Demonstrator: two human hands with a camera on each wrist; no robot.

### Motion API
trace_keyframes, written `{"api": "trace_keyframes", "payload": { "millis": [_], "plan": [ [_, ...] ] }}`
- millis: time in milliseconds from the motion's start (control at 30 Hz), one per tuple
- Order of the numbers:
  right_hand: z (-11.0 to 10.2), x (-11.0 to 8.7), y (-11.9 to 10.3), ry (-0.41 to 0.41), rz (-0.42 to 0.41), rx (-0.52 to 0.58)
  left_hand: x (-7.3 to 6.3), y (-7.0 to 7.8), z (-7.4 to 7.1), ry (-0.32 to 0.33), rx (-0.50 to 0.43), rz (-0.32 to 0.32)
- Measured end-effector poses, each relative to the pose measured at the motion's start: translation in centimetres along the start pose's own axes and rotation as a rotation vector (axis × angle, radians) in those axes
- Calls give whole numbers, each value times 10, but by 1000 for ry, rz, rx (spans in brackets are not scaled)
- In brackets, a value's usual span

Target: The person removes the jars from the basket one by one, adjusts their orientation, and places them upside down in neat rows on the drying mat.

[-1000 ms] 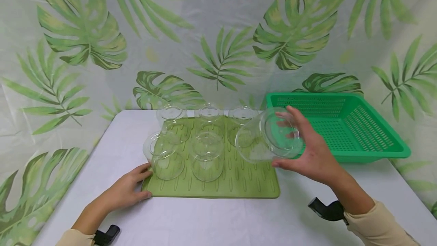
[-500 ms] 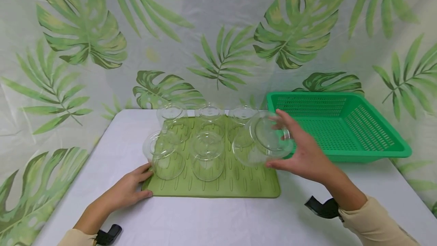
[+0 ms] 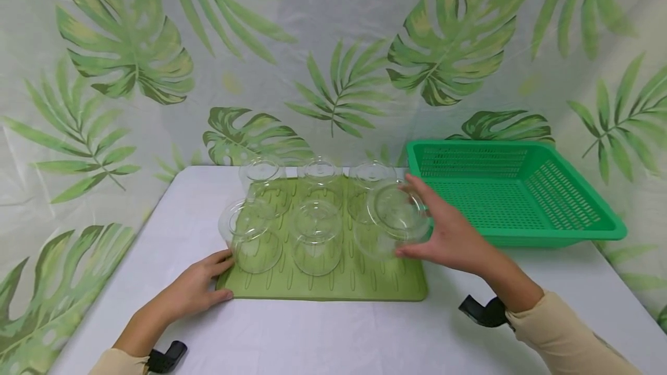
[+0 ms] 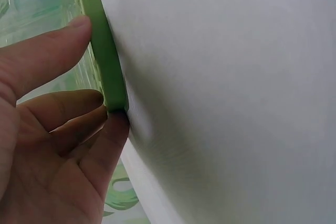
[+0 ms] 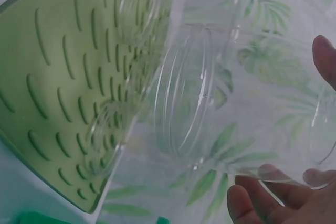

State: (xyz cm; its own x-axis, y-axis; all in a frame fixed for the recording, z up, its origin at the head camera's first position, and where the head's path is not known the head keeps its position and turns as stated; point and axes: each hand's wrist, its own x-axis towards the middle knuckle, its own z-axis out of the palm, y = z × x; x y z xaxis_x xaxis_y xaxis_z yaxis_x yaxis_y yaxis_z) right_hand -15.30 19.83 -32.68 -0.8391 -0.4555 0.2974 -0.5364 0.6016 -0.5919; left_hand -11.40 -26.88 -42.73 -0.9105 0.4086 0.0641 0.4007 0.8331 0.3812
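Observation:
My right hand (image 3: 453,233) holds a clear drinking glass (image 3: 397,210), base up and slightly tilted, over the right part of the green ridged drying mat (image 3: 380,285). Thumb and fingers go round its sides; in the right wrist view its clear wall fills the middle, fingertips (image 5: 247,198) at one end. Two more glasses stand upside down in the mat's front row, a left glass (image 3: 255,242) and a middle glass (image 3: 316,242). Behind them is a back row of three. My left hand (image 3: 190,291) rests at the mat's front left corner, thumb and fingertips touching its edges.
A green perforated plastic basket (image 3: 542,236) stands at the back right of the white-covered table (image 3: 333,340), close to my right hand. A leaf-printed cloth (image 3: 344,16) hangs behind the table. Each wrist carries a black camera mount.
My right hand has moved left and a little toward me, bringing the glass over the mat's front right and turning it more upright, base up. The left hand stays at the mat's corner.

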Motion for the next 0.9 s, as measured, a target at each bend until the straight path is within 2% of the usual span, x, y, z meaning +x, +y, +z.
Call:
{"api": "trace_keyframes", "payload": {
  "millis": [300,600,900],
  "plan": [
    [19,5,16,-30,68,7,1,0,0,1,15,30],
    [33,4,23,-105,102,7,1,-1,0,7,25,41],
    [42,2,28,-145,122,-3,1,-1,0,-6,19,28]
  ]
}}
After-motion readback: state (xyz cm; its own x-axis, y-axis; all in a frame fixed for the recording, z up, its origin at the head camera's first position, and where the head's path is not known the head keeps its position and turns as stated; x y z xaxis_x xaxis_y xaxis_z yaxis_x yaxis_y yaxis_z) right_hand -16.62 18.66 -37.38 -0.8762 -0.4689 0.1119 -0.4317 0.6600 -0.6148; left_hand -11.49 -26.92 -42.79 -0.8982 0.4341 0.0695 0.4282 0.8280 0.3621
